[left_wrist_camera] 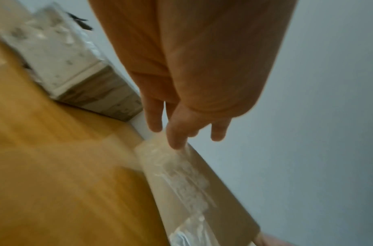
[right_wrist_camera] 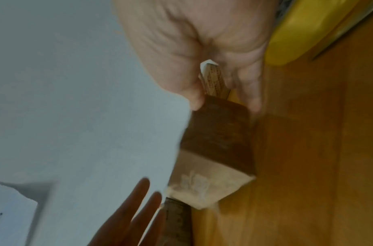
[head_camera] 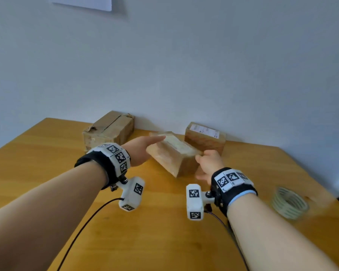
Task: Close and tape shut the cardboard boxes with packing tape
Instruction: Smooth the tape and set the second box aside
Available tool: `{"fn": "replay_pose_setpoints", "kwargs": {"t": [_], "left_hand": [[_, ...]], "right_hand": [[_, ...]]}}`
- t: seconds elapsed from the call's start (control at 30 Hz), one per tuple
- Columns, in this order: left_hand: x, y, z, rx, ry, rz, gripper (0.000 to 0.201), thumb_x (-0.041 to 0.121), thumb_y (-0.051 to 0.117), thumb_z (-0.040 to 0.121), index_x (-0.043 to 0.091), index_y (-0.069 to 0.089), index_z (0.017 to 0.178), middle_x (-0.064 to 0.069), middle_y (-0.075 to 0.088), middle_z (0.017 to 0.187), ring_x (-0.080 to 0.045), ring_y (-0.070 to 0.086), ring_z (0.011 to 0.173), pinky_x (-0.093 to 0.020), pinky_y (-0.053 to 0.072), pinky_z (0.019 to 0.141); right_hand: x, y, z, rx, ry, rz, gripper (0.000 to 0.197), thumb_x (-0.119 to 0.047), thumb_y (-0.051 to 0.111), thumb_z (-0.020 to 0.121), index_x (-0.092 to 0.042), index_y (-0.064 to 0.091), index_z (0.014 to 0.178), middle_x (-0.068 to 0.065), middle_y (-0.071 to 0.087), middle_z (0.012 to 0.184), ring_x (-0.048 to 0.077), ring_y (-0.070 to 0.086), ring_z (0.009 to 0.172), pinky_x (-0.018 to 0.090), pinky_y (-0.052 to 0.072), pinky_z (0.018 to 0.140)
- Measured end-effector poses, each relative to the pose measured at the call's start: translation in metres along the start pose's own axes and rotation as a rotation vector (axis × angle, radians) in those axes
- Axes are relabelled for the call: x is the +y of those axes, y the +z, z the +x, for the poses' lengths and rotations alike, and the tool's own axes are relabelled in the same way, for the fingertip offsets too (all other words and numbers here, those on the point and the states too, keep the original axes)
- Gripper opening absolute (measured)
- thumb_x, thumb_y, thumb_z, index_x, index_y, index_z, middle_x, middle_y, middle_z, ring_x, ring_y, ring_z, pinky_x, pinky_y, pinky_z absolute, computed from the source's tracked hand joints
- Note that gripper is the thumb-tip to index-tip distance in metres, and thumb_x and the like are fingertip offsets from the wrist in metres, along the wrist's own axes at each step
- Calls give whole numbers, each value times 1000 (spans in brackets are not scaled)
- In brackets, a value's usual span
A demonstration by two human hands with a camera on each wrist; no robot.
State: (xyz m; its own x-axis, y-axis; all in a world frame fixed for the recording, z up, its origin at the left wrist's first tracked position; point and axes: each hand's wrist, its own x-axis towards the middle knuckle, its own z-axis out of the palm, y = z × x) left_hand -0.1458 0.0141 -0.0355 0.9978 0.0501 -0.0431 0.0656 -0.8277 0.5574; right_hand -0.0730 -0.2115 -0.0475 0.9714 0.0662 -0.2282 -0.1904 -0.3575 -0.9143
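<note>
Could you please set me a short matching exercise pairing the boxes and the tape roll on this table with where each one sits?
Things:
1. worn box
2. labelled box
3. middle box
4. tape roll

Places:
A. between both hands
B. far left, by the wall
C. near right of the table, alone
D. far right, by the wall

Pairs: 1-B, 2-D, 3-A, 4-C

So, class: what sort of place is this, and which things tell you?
Probably a home or office packing spot: a wooden table against a plain wall, three cardboard boxes and a tape roll.
</note>
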Motion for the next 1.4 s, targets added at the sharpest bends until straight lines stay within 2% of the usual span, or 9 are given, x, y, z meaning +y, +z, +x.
{"fn": "replay_pose_setpoints", "kwargs": {"t": [0.13,0.33,0.57,0.73,1.03,1.17,1.23,1.3,1.4], "left_hand": [[-28,-1,5,131,-185,-42,76,-4,44,92,40,29,152,-2,44,151,-13,64,70,-23,51,52],[-39,12,20,-15,-289,-274,51,2,59,93,13,49,142,-6,72,107,-20,72,90,-37,61,80],[-35,18,31,-79,-236,-329,55,3,57,95,17,44,146,1,71,109,-10,72,86,-27,60,71],[-39,14,46,-21,-175,-168,84,12,63,93,32,13,157,-5,30,157,-20,69,92,-35,61,79],[-52,2,85,178,-222,-176,95,-4,53,88,44,4,155,6,-17,162,-23,67,84,-41,62,70],[-45,-3,98,140,-236,-58,95,-9,46,86,51,12,151,1,-23,162,-28,63,95,-32,57,55],[-44,-7,103,91,-248,4,85,-9,43,86,46,26,148,-9,0,164,-29,64,92,-27,47,48],[-42,-9,102,74,-227,27,68,-6,40,87,35,36,142,-15,54,126,-24,61,75,-27,42,46],[-39,-13,97,96,-226,113,48,3,44,87,25,42,130,-3,57,86,-20,57,69,-30,45,52]], "right_hand": [[3,2,9,67,45,-101,58,-33,61,101,-14,37,150,13,59,128,26,67,90,41,65,65],[-10,24,0,-118,-83,-340,67,-58,69,90,-27,38,140,7,68,100,22,73,82,36,65,68],[-19,52,29,-47,-242,-419,26,-17,59,102,-27,59,127,6,68,112,22,73,83,33,64,66],[-26,71,49,-32,-430,-593,23,-14,63,98,-27,66,117,3,67,123,23,69,99,40,59,87],[-43,80,76,-21,-526,-787,26,-4,66,93,-27,60,104,11,59,128,24,60,87,33,52,77],[-40,79,80,-30,-456,-838,49,0,58,94,-31,55,132,12,33,143,23,53,84,27,48,81],[-36,78,80,-29,-462,-831,51,2,56,94,-30,57,134,9,32,142,21,52,83,26,48,82],[-37,76,81,-43,-481,-826,48,3,54,94,-28,61,130,7,34,142,23,54,89,26,46,87],[-41,74,86,-61,-517,-815,49,7,51,93,-27,67,123,7,44,136,26,58,105,28,45,95]]}}
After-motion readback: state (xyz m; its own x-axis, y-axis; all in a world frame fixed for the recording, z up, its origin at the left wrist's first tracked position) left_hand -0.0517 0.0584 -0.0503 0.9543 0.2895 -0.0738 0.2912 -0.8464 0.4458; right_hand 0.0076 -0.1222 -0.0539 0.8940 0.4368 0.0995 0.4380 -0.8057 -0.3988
